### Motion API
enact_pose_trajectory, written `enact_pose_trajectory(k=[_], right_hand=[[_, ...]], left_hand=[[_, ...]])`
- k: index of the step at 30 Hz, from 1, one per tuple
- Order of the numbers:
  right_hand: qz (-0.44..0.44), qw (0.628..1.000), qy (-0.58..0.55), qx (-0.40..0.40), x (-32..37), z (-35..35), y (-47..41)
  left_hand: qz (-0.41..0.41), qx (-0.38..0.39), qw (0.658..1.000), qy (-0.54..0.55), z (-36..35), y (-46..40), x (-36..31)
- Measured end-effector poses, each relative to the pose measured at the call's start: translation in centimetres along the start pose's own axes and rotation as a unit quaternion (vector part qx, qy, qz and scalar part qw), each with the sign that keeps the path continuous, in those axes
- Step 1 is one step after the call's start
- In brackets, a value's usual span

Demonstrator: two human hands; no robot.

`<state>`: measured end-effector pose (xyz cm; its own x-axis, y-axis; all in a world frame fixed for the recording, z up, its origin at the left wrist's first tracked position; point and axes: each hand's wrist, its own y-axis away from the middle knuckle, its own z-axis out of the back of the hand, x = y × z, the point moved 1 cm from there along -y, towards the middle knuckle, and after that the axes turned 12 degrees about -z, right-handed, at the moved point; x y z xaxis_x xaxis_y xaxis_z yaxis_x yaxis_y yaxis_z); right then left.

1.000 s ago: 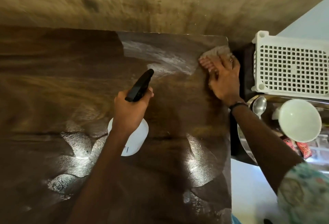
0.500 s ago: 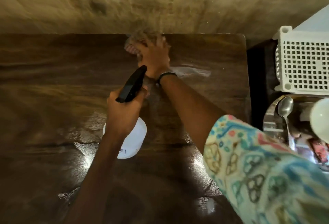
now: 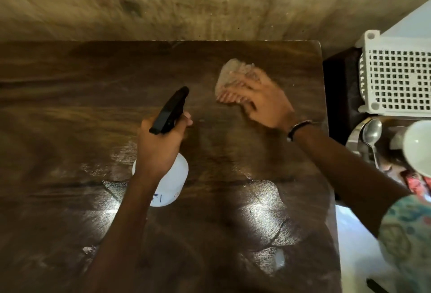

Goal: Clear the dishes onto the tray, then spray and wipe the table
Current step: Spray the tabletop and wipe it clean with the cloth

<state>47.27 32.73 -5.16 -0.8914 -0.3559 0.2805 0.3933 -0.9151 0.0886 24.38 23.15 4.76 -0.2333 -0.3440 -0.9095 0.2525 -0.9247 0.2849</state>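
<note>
Left hand [image 3: 158, 150] gripping neck of spray bottle [image 3: 171, 183], fingers curled round it, holding it over table [image 3: 70, 111] centre. Right hand [image 3: 263, 104] pressing cloth [image 3: 235, 76] flat on table toward far right corner, fingers spread, blurred. Tray [image 3: 354, 139] sitting just beyond table's right edge, carrying spoon [image 3: 372, 133] and bowl [image 3: 417, 148].

A white plastic basket [image 3: 396, 83] full of little square holes sits at the far right, on something dark. Behind everything runs a rough brown wall [image 3: 186, 1]. A pale floor [image 3: 359, 246] shows low down at the right.
</note>
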Motion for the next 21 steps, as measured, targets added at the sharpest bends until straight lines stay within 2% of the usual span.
enact_pose_trajectory(k=[2, 5, 9, 11, 14, 17, 19, 21], right_hand=[[-0.112, 0.993, -0.007, -0.032, -3.0, 1.0, 0.1], [-0.265, 0.960, -0.018, -0.089, -5.8, 1.5, 1.8], [-0.388, 0.915, -0.037, -0.107, -3.2, 0.4, 5.4], [-0.359, 0.928, -0.032, -0.097, 0.7, -0.6, 6.3], [-0.260, 0.961, -0.045, -0.089, 7.2, -2.7, 7.0], [-0.145, 0.988, -0.039, -0.032, 13.0, -4.8, 8.1], [-0.080, 0.996, -0.028, -0.002, 14.3, -5.3, 7.7], [-0.062, 0.997, -0.036, 0.001, 14.1, -5.1, 5.1]], left_hand=[[-0.009, 0.004, 1.000, -0.006, 0.2, 0.4, 0.1], [-0.005, 0.005, 1.000, 0.001, 0.5, 1.0, 0.2], [0.018, -0.006, 1.000, 0.021, 0.6, 1.9, 0.2], [0.033, -0.020, 0.999, 0.034, 1.3, 2.2, 0.2], [0.044, -0.023, 0.998, 0.040, 2.1, 2.2, 0.6], [0.055, -0.023, 0.997, 0.042, 2.8, 2.0, 0.8], [0.057, -0.027, 0.997, 0.040, 3.2, 1.8, 0.9], [0.056, -0.027, 0.998, 0.030, 3.7, 1.6, 0.8]])
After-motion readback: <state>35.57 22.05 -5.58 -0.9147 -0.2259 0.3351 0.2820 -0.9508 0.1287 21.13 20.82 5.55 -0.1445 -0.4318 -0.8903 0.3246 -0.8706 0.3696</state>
